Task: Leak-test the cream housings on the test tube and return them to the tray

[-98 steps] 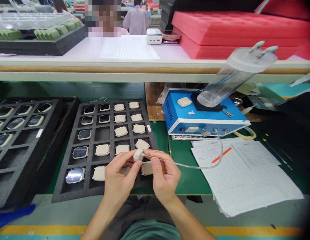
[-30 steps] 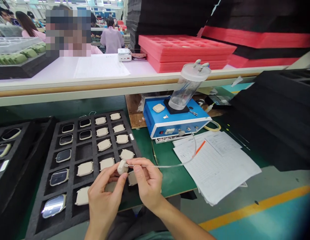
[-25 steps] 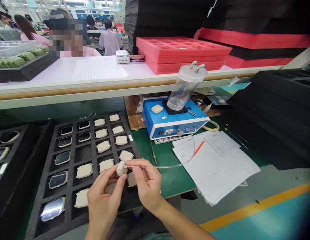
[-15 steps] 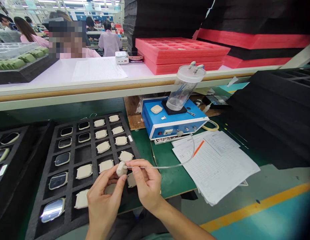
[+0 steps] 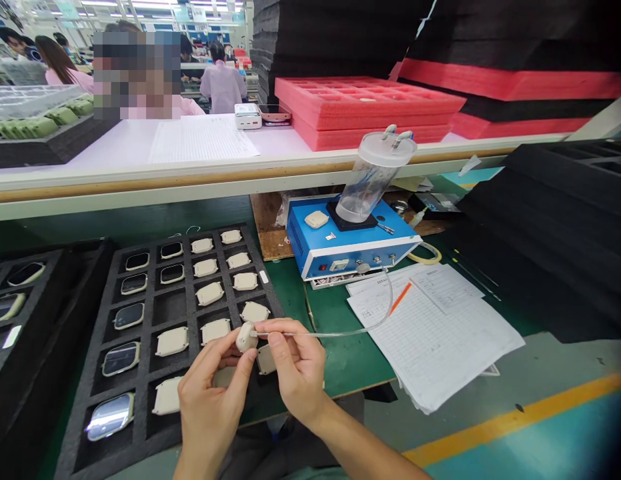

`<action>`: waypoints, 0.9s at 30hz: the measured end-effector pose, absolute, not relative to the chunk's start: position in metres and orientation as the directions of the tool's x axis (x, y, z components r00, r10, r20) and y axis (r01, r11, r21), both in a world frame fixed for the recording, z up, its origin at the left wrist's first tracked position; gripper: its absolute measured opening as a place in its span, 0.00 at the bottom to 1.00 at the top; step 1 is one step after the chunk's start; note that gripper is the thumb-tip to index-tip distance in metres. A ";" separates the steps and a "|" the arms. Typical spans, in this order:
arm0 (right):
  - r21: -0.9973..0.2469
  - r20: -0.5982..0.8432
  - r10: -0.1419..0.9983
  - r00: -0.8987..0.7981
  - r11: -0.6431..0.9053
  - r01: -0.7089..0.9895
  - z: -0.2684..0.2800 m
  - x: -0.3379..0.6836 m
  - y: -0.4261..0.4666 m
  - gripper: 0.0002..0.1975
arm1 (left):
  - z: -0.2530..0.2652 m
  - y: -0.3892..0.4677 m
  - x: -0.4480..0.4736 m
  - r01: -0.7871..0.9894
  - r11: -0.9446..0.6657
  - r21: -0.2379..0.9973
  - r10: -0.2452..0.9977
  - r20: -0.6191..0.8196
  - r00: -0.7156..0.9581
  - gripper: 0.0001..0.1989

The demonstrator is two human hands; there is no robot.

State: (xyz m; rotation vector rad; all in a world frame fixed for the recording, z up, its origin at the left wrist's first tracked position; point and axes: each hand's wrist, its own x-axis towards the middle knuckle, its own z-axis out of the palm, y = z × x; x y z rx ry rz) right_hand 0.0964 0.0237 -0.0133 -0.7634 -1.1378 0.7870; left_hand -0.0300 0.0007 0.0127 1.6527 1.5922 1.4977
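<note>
The left hand point(image 5: 215, 393) pinches a cream, rounded, smooth case point(image 5: 245, 338) edge-on above the near right of a black, matte foam tray point(image 5: 149, 303). The right hand point(image 5: 300, 367) narrows around a clear, flexible tube point(image 5: 335, 333), whose tip meets the case's side. This hold matches the picture 3.3 seconds earlier, though the view has swung, showing more of the red and black foam stack point(image 5: 510, 80). The tube curves toward a blue, white-edged box point(image 5: 340, 240) bearing a transparent, tilted-looking cylinder point(image 5: 367, 183).
</note>
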 end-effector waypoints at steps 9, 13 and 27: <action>-0.894 0.410 0.885 0.219 0.438 -0.096 -0.022 0.099 0.013 0.08 | 0.052 0.013 -0.065 0.853 -0.244 0.461 0.936 0.341 0.084 0.14; -0.902 0.386 0.894 0.229 0.418 -0.111 -0.026 0.098 0.010 0.08 | 0.086 0.057 -0.129 0.955 -0.069 0.289 0.997 0.044 0.059 0.14; -0.924 0.357 0.909 0.214 0.377 -0.061 -0.028 0.099 0.007 0.08 | 0.082 0.121 -0.160 0.921 -0.034 0.388 0.999 0.033 0.023 0.20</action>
